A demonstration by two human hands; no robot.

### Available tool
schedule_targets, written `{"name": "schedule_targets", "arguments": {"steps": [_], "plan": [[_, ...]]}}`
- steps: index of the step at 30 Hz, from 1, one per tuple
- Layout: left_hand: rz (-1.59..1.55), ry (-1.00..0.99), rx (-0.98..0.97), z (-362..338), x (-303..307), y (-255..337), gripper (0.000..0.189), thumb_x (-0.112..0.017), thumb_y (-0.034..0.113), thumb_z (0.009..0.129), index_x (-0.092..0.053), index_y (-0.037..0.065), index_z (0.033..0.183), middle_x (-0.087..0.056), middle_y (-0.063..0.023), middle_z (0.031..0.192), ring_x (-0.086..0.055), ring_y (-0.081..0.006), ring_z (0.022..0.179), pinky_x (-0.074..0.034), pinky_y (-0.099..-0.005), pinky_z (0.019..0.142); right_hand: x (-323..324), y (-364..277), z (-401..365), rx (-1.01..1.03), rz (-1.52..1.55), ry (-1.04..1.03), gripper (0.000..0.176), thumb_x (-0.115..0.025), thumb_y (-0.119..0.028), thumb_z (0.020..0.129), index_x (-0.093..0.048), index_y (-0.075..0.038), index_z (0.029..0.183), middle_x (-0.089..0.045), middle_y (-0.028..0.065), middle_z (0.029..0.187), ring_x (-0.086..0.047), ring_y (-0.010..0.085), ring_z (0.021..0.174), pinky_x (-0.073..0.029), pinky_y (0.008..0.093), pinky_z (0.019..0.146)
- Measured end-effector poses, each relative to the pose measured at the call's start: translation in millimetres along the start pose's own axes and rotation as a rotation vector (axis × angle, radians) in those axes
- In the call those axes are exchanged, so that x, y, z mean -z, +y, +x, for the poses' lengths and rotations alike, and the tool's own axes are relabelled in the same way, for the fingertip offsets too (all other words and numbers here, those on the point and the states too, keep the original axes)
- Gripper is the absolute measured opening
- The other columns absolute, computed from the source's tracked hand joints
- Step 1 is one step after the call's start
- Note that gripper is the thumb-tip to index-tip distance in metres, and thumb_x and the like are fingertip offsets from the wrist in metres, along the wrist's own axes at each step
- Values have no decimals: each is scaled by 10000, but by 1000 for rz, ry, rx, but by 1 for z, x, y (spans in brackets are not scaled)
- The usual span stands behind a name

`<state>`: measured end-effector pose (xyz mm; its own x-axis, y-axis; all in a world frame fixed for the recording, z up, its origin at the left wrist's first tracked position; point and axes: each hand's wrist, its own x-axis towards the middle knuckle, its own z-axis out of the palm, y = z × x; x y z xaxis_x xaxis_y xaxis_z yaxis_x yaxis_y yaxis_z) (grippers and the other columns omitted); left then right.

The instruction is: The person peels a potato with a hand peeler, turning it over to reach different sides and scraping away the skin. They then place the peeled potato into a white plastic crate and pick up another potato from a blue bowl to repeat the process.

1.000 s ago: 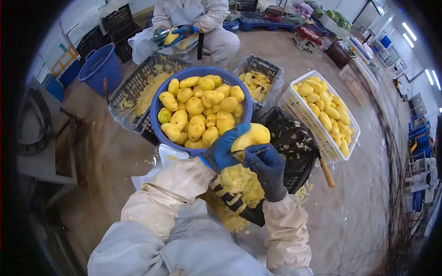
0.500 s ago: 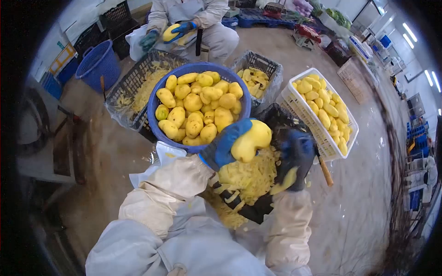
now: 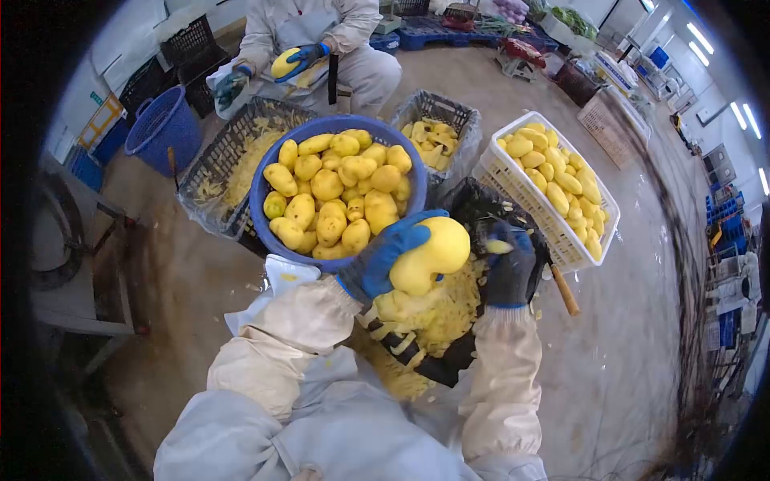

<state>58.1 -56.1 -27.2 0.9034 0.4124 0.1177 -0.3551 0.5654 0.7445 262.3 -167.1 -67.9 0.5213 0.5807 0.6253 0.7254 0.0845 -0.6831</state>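
Observation:
A large peeled potato (image 3: 437, 256) is in my left hand (image 3: 383, 255), which wears a blue and grey glove wrapped round its left side. My right hand (image 3: 513, 264), gloved too, is closed at the right of the potato, apart from it. At its fingers is a small pale piece or tool that I cannot make out. Below both hands, yellow peelings (image 3: 437, 317) are heaped over a black lined container (image 3: 449, 365). Unpeeled potatoes (image 3: 327, 184) fill a blue tub (image 3: 258, 210) just beyond my left hand.
A white crate (image 3: 535, 210) of peeled potatoes stands at the right, near a wooden handle (image 3: 565, 290). Behind are a crate of peelings (image 3: 249, 164), a crate of potato pieces (image 3: 433, 143) and a blue basket (image 3: 164, 132). A seated co-worker (image 3: 309, 32) holds a potato.
My right hand has moved up, and its fingers show more clearly. My left hand has shifted slightly left, still holding the potato. The whole view has shifted a little.

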Motion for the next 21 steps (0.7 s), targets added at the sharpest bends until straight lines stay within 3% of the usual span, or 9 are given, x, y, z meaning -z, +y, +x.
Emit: {"name": "schedule_targets", "arguments": {"steps": [2,5,6,8,11,13,15,17,21], "plan": [[-75,44,93,-2,0,6,487,-500,287,957,-408,5,1343,-583,-126,1183,-578,-217,1071,-487,-353,894,3,13,-1,-341,274,109,96,-593,-87,892,-644,-38,958,-580,12,797,-535,88,704,-448,234,644],[-91,46,-22,1,21,-6,471,-440,288,987,-400,-13,1347,-559,-135,1234,-576,-220,1083,-475,-349,917,9,-23,18,309,-389,128,110,-586,-129,911,-635,-36,943,-563,7,759,-529,91,664,-441,218,594],[-201,22,4,3,21,-5,451,-400,280,1004,-417,-25,1336,-553,-146,1249,-570,-221,1103,-473,-347,928,6,-47,10,36,-160,15,127,-576,-97,899,-623,-23,991,-602,51,840,-571,146,767,-468,261,675],[-371,111,8,7,33,-19,451,-413,290,1004,-409,-2,1347,-553,-142,1244,-570,-224,1097,-483,-364,931,4,-84,5,-772,933,-71,108,-598,-83,893,-615,-10,971,-636,61,844,-595,111,734,-461,218,603],[-569,133,8,12,59,-41,426,-470,235,990,-399,17,1349,-539,-146,1257,-562,-237,1107,-482,-391,966,-30,-112,-18,-635,759,-211,83,-622,-95,894,-614,-19,926,-630,34,764,-551,56,608,-397,182,504],[-362,138,-6,4,34,-19,459,-516,230,968,-386,11,1349,-547,-150,1246,-564,-253,1106,-496,-376,947,-48,-105,-28,-531,656,-174,93,-629,-101,893,-617,-17,930,-628,33,737,-536,60,573,-398,189,500],[128,365,-53,3,12,-11,478,-553,227,944,-387,16,1340,-565,-146,1199,-587,-268,1055,-526,-374,888,-50,-99,-27,-429,553,-135,103,-636,-107,891,-620,-15,934,-627,32,709,-522,65,538,-400,197,496],[-693,192,36,15,31,-26,462,-572,230,929,-414,26,1311,-584,-137,1143,-607,-272,1001,-545,-383,838,-42,-94,-12,-659,635,-28,121,-646,-114,885,-622,-15,950,-638,38,724,-530,62,554,-402,195,500],[-611,329,25,30,42,-41,350,-595,234,903,-499,48,1184,-594,-126,1060,-636,-248,918,-568,-399,742,-45,-82,-11,-713,689,19,96,-636,-105,893,-630,-13,920,-648,39,724,-537,70,560,-407,191,507]]}}
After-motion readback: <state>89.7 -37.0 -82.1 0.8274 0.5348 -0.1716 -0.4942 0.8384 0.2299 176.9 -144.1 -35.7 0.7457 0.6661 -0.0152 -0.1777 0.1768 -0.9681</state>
